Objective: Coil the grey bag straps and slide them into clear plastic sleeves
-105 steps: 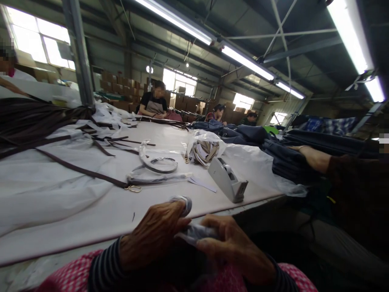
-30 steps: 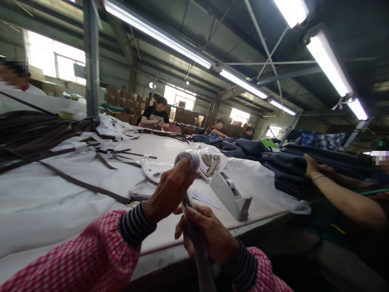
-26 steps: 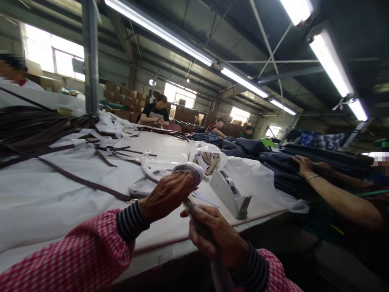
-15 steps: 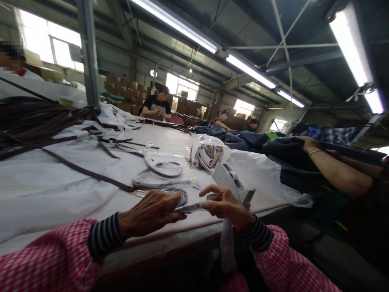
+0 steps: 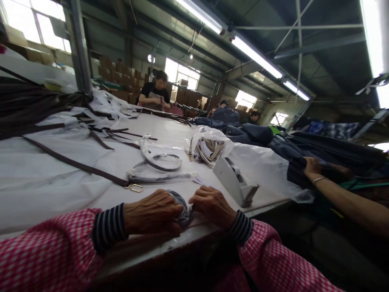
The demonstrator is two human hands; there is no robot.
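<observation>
My left hand (image 5: pixel 152 211) and my right hand (image 5: pixel 212 205) rest side by side at the near edge of the white table (image 5: pixel 45 190). Both are closed on a coiled grey strap in a clear plastic sleeve (image 5: pixel 180 202), pressed down on the table between them. Only a small part of the coil shows between my fingers. A grey tape dispenser (image 5: pixel 235 182) stands just right of my right hand. Another bagged coiled strap (image 5: pixel 161 164) lies on the table beyond my hands.
Long brown straps (image 5: pixel 75 164) with a gold ring (image 5: pixel 135 187) cross the left side. A clear bag of folded pieces (image 5: pixel 209 148) sits mid-table. Dark blue fabric (image 5: pixel 261 136) is piled right, where another person's hand (image 5: pixel 313 167) reaches. Other people work at the far end.
My hands came down from in front of me to the table edge. The sleeved strap, pulled out long before, is now coiled and pressed flat between both hands.
</observation>
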